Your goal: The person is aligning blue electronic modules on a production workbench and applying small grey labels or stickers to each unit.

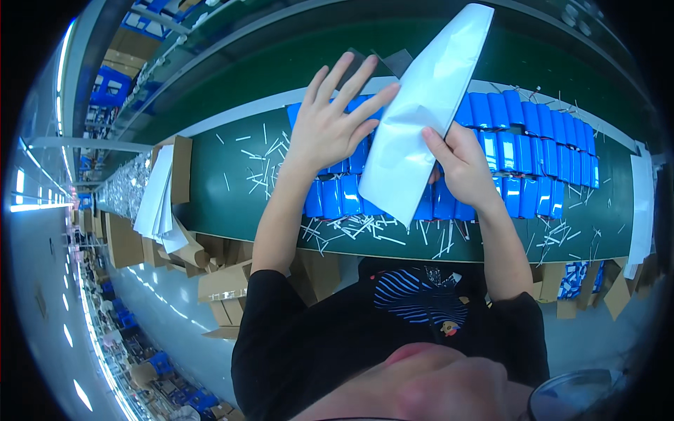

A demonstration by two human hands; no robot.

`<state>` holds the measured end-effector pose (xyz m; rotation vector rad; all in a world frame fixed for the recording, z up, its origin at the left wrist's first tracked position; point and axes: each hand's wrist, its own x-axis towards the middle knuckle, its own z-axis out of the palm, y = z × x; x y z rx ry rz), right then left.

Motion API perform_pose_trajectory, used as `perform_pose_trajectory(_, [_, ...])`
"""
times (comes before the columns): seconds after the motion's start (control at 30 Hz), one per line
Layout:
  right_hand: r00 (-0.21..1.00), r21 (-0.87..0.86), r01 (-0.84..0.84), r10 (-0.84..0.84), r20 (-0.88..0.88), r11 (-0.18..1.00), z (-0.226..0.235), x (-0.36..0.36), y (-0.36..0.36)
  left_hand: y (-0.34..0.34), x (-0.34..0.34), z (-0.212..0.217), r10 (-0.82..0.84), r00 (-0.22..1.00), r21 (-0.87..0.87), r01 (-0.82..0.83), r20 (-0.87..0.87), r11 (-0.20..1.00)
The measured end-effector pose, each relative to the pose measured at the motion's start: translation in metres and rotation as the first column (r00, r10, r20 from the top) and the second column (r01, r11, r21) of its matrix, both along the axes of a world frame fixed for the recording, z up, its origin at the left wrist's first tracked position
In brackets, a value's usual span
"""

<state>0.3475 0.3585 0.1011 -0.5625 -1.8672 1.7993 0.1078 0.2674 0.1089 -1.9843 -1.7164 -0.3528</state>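
My right hand point(463, 163) pinches a white sheet of paper point(430, 98) between thumb and fingers, holding it up at a slant over the bench. The paper is creased and looks folded or layered. My left hand point(337, 116) is open with its fingers spread, and its index fingertip comes close to or touches the sheet's left edge. Beneath both hands, blue wrapped battery packs point(528, 153) stand in several rows, partly covered by the paper and my left hand. Dark, see-through flat pieces point(394, 63) show behind my left fingers.
The green bench point(217, 200) is strewn with thin white strips point(365, 228). At the left end stand a cardboard box point(181, 168) and a stack of white sheets point(154, 193). More cardboard boxes point(228, 295) sit below the front edge. A white strip point(640, 203) hangs over the right end.
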Motion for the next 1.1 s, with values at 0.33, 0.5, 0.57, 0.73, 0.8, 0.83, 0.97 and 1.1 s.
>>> perform_pose_trajectory(0.33, [0.996, -0.053, 0.049, -0.053, -0.067, 0.997, -0.005, -0.001, -0.003, 0.008, 0.0, -0.009, 0.047, 0.999, 0.241, -0.042, -0.018, 0.97])
perform_pose_trajectory(0.5, [0.999, -0.036, -0.026, 0.025, -0.026, 0.999, -0.007, 0.004, 0.003, 0.008, 0.0, -0.009, 0.064, 0.997, 0.238, -0.051, -0.046, 0.97])
perform_pose_trajectory(0.57, [0.997, -0.08, 0.0, -0.006, -0.078, 0.997, -0.008, 0.002, 0.002, 0.009, -0.002, -0.01, 0.077, 0.996, 0.281, -0.063, -0.039, 0.958])
perform_pose_trajectory(0.73, [0.991, -0.111, 0.005, -0.02, -0.136, 0.994, -0.004, 0.002, -0.001, 0.01, -0.007, -0.008, 0.156, 0.988, 0.33, -0.145, -0.006, 0.933])
perform_pose_trajectory(0.8, [0.989, -0.097, -0.009, -0.005, -0.145, 0.995, -0.003, 0.002, -0.002, 0.009, -0.009, -0.008, 0.216, 0.976, 0.337, -0.209, 0.018, 0.918])
perform_pose_trajectory(0.83, [0.989, -0.097, -0.013, -0.001, -0.146, 0.995, -0.004, 0.002, -0.002, 0.009, -0.011, -0.008, 0.22, 0.975, 0.337, -0.213, 0.017, 0.917])
perform_pose_trajectory(0.97, [0.989, -0.122, -0.088, 0.072, -0.13, 0.989, -0.006, 0.006, 0.001, 0.008, -0.018, -0.006, 0.221, 0.969, 0.36, -0.246, 0.109, 0.9])
perform_pose_trajectory(1.1, [0.963, -0.116, 0.134, -0.157, -0.217, 0.984, 0.013, 0.006, 0.001, 0.015, -0.027, -0.007, -0.038, 0.962, 0.518, -0.113, 0.272, 0.848])
